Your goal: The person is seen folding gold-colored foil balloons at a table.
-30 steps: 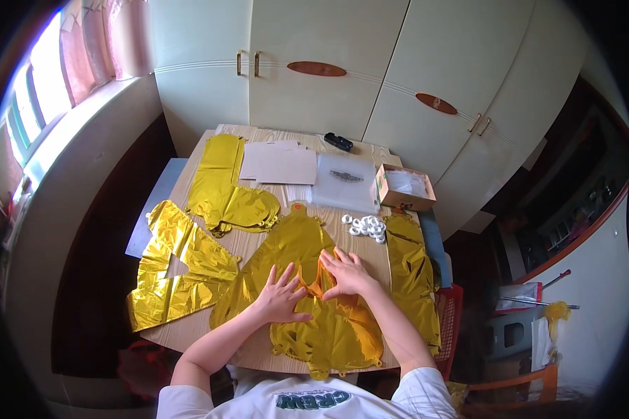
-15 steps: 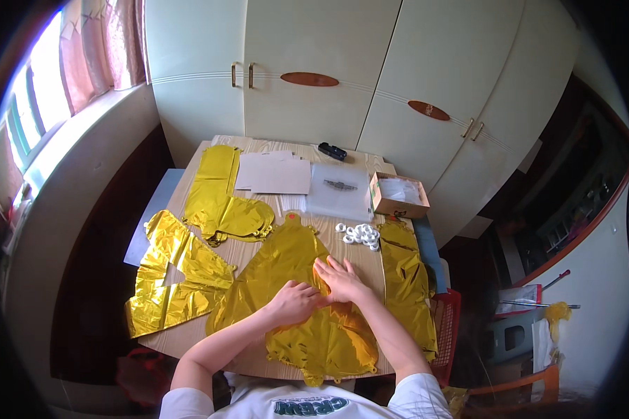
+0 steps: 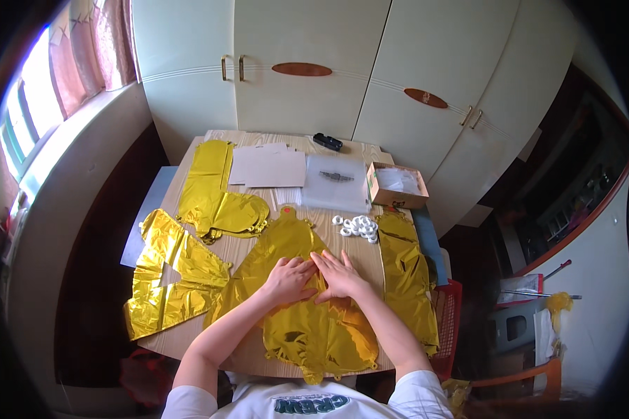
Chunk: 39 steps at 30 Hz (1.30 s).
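A flat, uninflated gold foil balloon (image 3: 282, 244) lies in front of me, wide at the near end and narrowing to a tab with a red dot at the far end. My left hand (image 3: 289, 281) rests on its middle, fingers stretched out and pointing right, thumb apart. Right beside it, my right hand (image 3: 339, 276) lies on the foil with its fingers spread, the two hands' fingertips almost meeting. Neither hand grips anything that I can see. Near the right forearm, the foil's lower part is creased and shows an orange sheen.
More gold foil balloons lie flat: a folded one (image 3: 213, 188) far left, a shiny one (image 3: 177, 276) near left, another (image 3: 405, 279) right. Behind are grey cards (image 3: 268, 167), a clear plastic sleeve (image 3: 337, 194), white rings (image 3: 357, 227), an open box (image 3: 398, 185) and a black object (image 3: 327, 142).
My left hand has moved up and flattened from a more curled pose beside the right. My right hand has slid slightly left. The view has shifted a little.
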Motion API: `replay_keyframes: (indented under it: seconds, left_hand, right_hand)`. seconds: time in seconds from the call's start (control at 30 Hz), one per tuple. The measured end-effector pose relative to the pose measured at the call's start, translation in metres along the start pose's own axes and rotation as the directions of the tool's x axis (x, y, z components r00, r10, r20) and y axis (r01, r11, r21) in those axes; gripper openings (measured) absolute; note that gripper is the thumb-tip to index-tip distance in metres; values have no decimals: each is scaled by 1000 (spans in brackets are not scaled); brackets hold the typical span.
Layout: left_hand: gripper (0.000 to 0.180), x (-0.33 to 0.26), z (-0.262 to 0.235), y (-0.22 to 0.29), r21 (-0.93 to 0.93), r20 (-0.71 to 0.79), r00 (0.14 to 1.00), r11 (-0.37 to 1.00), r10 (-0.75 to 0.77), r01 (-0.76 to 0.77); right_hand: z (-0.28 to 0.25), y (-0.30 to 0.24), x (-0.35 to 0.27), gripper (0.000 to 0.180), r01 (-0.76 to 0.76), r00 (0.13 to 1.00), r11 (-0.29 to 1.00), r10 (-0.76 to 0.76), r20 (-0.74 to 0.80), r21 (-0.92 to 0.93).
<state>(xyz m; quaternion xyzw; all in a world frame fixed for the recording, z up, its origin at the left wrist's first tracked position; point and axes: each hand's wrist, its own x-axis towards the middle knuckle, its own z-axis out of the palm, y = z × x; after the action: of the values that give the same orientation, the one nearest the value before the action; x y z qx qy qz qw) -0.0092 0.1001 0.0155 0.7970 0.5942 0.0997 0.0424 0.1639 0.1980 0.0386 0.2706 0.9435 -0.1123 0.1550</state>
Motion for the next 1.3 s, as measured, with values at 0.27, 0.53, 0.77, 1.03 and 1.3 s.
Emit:
replay_keyframes:
  seconds: [0.27,0.53,0.77,1.03,1.3]
  left_hand:
    - [80,-5,8,-5,19,-1,1000,1000,-9,9]
    - [81,-5,6,-5,28,8,1000,999,-16,16]
    - [92,-6,13,-8,32,-41,999,999,14,-13]
    - [94,-4,13,-10,34,-31,999,999,11,-10]
    - [93,-4,13,-9,32,-28,999,999,15,-15]
  right_hand:
    - [8,8,3,135,38,999,999,-38,1,29]
    - [24,1,-46,106,73,938,983,-11,-345,168]
    - [66,-25,-137,54,-110,855,955,232,-464,275]
    - [68,-44,-172,50,-321,839,838,468,-278,440]
    - [98,-47,-213,74,-151,782,432,602,-159,889]
